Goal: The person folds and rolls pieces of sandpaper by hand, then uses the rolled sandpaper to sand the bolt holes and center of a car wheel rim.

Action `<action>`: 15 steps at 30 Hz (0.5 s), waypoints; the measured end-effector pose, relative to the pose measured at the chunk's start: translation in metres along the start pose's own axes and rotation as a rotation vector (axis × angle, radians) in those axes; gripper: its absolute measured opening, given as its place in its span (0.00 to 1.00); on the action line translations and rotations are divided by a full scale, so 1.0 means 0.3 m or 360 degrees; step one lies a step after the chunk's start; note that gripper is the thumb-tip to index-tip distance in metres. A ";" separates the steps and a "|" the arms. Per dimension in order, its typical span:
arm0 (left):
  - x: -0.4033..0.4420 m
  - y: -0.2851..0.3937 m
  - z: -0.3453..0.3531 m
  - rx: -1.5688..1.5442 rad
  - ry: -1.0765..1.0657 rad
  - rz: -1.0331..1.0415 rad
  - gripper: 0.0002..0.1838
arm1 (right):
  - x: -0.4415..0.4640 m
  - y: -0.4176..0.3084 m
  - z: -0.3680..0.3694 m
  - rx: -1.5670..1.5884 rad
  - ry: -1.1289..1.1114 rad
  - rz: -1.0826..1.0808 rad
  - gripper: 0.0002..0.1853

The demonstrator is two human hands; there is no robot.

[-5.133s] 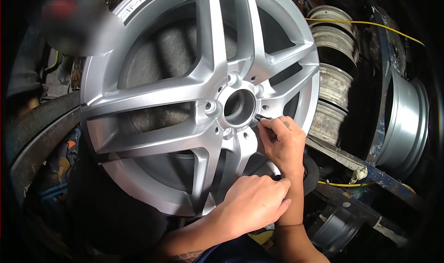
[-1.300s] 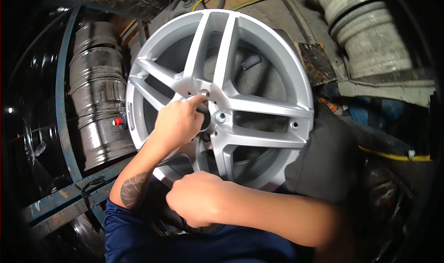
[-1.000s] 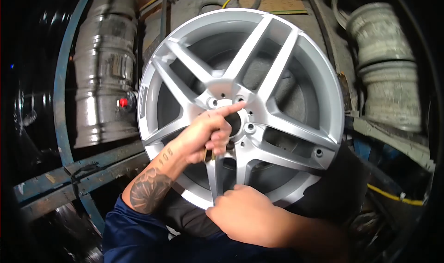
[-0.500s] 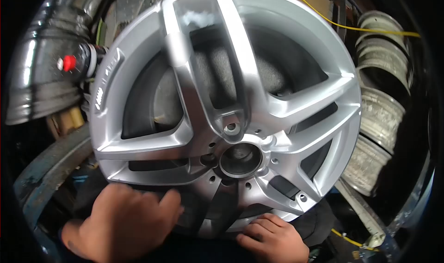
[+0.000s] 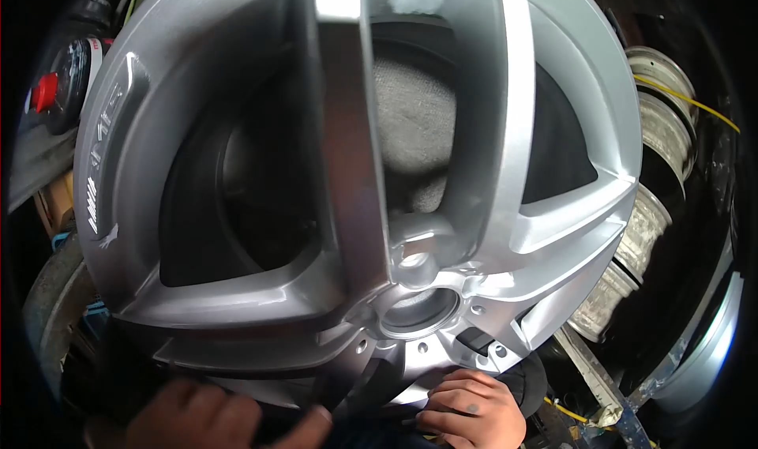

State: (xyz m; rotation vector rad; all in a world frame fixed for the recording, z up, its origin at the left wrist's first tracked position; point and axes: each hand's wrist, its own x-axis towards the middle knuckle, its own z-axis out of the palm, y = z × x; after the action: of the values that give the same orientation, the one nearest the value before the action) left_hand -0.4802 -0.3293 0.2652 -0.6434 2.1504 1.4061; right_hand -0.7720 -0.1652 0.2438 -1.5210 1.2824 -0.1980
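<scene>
A large silver alloy wheel (image 5: 442, 259) with split spokes fills the middle of the head view, its face tilted up toward me. My right hand (image 5: 474, 408) rests at the wheel's lower edge, right of centre, with its fingers curled over the rim. Lower left, my left hand (image 5: 201, 419) is near the bottom edge of the wheel. It is smeared by motion and its fingertips are hidden, so whether it touches the rim or holds anything does not show. Raised lettering marks the wheel's left rim.
Several dull, worn wheels (image 5: 643, 220) are stacked at the right. A yellow cord (image 5: 695, 105) runs past them. A dark bottle with a red cap (image 5: 46, 92) lies at the left. Metal frame parts (image 5: 588, 374) stand below right.
The wheel appears larger and closer, and tilted differently, with its hub lower in view. My left hand has dropped lower; my right hand stays at the lower rim.
</scene>
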 end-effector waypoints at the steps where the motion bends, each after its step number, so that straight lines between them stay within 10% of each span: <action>1: -0.003 0.001 0.010 -0.0075 -0.0013 0.0050 0.25 | 0.008 0.002 0.002 0.0011 -0.0019 -0.0010 0.12; 15: 0.173 0.110 -0.027 0.0087 0.0004 0.0242 0.20 | -0.076 -0.013 0.011 -0.0206 -0.0132 -0.0144 0.13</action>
State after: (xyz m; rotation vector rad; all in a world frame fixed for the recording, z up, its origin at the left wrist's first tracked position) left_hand -0.5419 -0.3310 0.2585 -0.4700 2.2721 1.4181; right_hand -0.7764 -0.1461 0.2564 -1.6819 1.1808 -0.1102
